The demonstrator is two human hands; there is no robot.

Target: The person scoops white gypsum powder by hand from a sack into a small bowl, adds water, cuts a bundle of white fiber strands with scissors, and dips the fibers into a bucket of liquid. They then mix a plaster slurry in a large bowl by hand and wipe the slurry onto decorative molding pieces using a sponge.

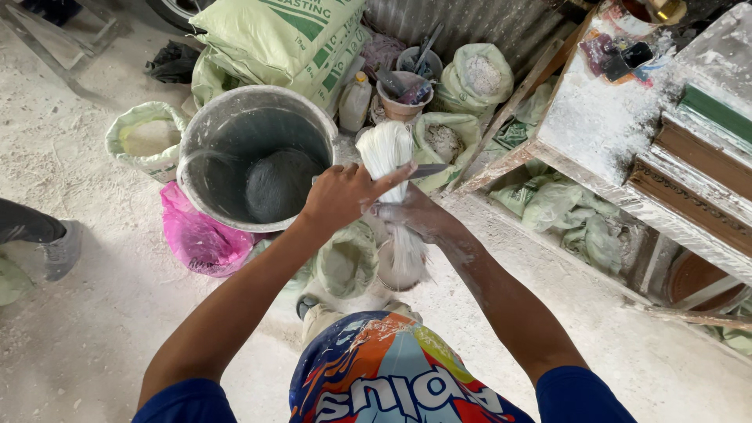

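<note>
Progress, judged: mid-way. Fibre bundle [389, 168] is being held up over the floor, between knees & bucket, next to the bench; a blade [429, 169] is sticking out just right of it at grip height. Looks like trimming/splitting is underway, not done: bundle looks mostly whole, lower end hanging into a bag [345, 258]. Bucket [254, 153] is holding grey water only, no fibre in it that I can see.

Left hand [345, 196] is closing on the bundle's upper part, fingers wrapped, index pointing right. Right hand [415, 215] is gripping the bundle lower down, fingers curled; can't tell if it's also holding the blade.

Packages, big to small:
- pale green sacks [278, 39] w/ dark green print band, stacked behind bucket
- green-white open sacks of powder: left [145, 137], top centre [478, 74]
- pink plastic bag [200, 235] under bucket's left rim
- small pale bottle [355, 102], yellow cap, beside sacks
</note>
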